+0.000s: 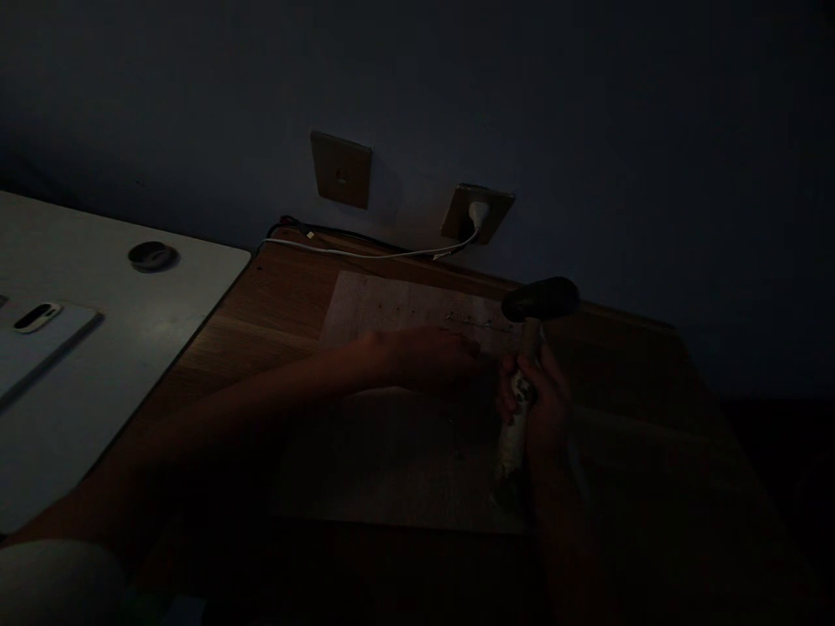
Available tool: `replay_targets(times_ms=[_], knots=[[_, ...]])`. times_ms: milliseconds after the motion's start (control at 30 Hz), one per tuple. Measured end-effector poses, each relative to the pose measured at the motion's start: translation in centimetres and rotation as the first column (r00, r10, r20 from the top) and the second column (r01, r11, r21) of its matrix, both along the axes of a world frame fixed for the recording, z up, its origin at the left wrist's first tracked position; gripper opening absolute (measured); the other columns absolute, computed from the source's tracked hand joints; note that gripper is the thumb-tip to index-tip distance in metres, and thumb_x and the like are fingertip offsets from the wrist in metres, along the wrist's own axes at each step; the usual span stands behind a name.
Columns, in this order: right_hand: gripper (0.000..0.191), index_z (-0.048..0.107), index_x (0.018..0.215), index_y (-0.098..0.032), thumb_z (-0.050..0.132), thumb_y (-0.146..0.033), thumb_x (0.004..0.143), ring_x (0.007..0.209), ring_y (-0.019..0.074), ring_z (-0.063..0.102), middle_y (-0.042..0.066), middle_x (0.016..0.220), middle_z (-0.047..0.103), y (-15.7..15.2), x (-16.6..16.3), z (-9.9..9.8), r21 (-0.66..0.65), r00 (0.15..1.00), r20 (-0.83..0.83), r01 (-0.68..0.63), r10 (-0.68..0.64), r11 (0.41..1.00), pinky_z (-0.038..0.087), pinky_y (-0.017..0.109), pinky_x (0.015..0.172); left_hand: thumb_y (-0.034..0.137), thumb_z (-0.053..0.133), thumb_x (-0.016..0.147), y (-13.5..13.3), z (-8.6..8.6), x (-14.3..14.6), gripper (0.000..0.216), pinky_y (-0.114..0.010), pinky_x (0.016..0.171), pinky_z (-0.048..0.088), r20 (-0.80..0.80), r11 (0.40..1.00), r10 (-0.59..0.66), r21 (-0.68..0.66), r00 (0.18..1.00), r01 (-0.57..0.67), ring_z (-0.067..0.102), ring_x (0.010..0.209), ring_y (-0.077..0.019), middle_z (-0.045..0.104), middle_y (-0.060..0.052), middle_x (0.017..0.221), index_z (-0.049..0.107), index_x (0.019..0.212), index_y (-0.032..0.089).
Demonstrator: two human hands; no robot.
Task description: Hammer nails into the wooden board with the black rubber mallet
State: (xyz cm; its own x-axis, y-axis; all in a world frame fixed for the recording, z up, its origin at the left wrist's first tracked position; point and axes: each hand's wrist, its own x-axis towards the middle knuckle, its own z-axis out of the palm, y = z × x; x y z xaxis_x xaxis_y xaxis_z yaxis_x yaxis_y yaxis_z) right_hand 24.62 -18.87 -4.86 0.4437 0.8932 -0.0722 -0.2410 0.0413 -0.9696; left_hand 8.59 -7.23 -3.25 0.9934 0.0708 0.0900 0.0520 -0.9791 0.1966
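Note:
My right hand (546,391) is wrapped round the worn, light-coloured handle of a mallet (540,300). Its dark, rounded head points up, above the board's right side. Over the middle of a pale flat board (404,469), my left hand (434,355) is closed, fingers curled down towards the surface. Anything between those fingertips is lost in the dark. Small nails (450,316) or pins form a row across the far part of the board, with dark specks like holes to their left.
The board lies on a wooden tabletop (261,313). To the left, a white table (84,252) bears a small round dish (151,255) and a flat white case (52,343). Cables (352,254) run along the wall to a plug (478,213) in a socket. The room is very dim.

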Motion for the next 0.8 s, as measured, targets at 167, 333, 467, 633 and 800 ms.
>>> replay_targets(times_ms=[167,333,467,633,800], knots=[[0.02,0.062,0.097,-0.026,0.074,-0.032,0.082,0.033,0.0041,0.04,-0.008,0.074,0.064,-0.1,-0.2,0.2,-0.007,1.0,-0.013,0.01,-0.01,1.0,0.029,0.017,0.027,0.007,0.059,0.1,0.3,-0.4,0.2,0.019,-0.028,0.068,0.052,-0.055,0.999,0.049,-0.022,0.997,-0.05,0.076,0.085,-0.0197,0.08,-0.01,0.102,0.076,0.1,0.015],[0.022,0.064,0.104,-0.027,0.071,-0.029,0.083,0.033,0.0046,0.041,-0.008,0.074,0.063,0.0,-0.2,0.1,0.031,0.999,-0.031,-0.024,0.025,0.999,0.027,0.017,0.027,0.013,0.061,0.1,0.6,0.0,-0.3,0.015,-0.029,0.064,0.05,-0.044,0.992,0.122,0.037,0.992,-0.12,0.073,0.083,-0.0195,0.077,-0.012,0.11,0.076,0.102,0.014],[0.019,0.063,0.102,-0.027,0.071,-0.028,0.085,0.033,0.0039,0.041,-0.008,0.075,0.062,0.0,-0.1,-0.1,0.031,0.999,-0.032,-0.027,0.028,0.999,0.027,0.017,0.027,0.012,0.06,0.101,0.6,-0.2,-0.2,0.017,-0.03,0.071,0.054,0.04,0.992,0.1,0.073,0.994,-0.103,0.073,0.087,-0.0201,0.076,-0.012,0.113,0.075,0.108,0.016],[0.025,0.063,0.109,-0.029,0.072,-0.029,0.086,0.033,0.0043,0.041,-0.009,0.076,0.062,-0.1,-0.2,-0.1,0.001,0.999,-0.038,-0.007,0.007,1.0,0.027,0.017,0.027,0.006,0.06,0.099,-0.1,-0.6,0.4,0.023,-0.03,0.072,0.055,0.041,0.985,0.083,0.149,0.996,-0.088,0.075,0.086,-0.0209,0.079,-0.01,0.102,0.074,0.113,0.017],[0.02,0.062,0.101,-0.028,0.073,-0.03,0.085,0.034,0.0045,0.041,-0.008,0.076,0.063,0.0,-0.2,-0.1,0.022,0.999,-0.046,-0.025,0.026,0.999,0.027,0.017,0.027,0.009,0.059,0.099,1.2,0.3,-0.3,0.018,-0.028,0.061,0.046,-0.073,0.986,0.131,0.112,0.989,-0.122,0.072,0.076,-0.0179,0.079,-0.009,0.098,0.076,0.099,0.016]])
